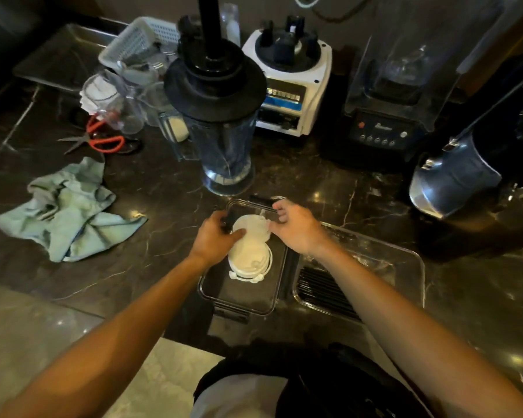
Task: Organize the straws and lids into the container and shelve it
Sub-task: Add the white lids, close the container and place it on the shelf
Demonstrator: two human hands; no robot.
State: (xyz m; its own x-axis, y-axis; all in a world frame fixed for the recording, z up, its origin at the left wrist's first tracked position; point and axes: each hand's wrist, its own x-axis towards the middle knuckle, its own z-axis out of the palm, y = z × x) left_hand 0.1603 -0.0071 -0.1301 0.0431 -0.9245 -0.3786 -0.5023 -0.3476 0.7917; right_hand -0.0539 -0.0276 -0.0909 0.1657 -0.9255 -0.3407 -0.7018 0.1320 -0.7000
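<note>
At the far left of the dark marble counter (329, 182) a crumpled pale green cloth (67, 212) lay, with orange-handled scissors (103, 140) behind it and a white mesh basket (136, 43) and clear cups (115, 101) further back. A tall blender jug (224, 140) with a black lid stood in the middle, just behind the spot where you worked.

Your left hand (213, 236) curled around the near-left edge of a stack of white lids (251, 236), thumb pressed against it. The lids sat inside a clear rectangular container (239, 300) with black clips, the stack lying tilted along its length. Your right hand (296, 227) gripped the stack's far-right side, fingers bent over the container's far rim.

Just to the right, touching the container, lay a second clear tray (405, 267) holding a bundle of black straws (323, 288) at its near end. Behind it stood a white blender base (287, 82), a black blender (384, 128) with a clear cover, and a shiny blue kettle-like vessel (453, 176) at the far right.
</note>
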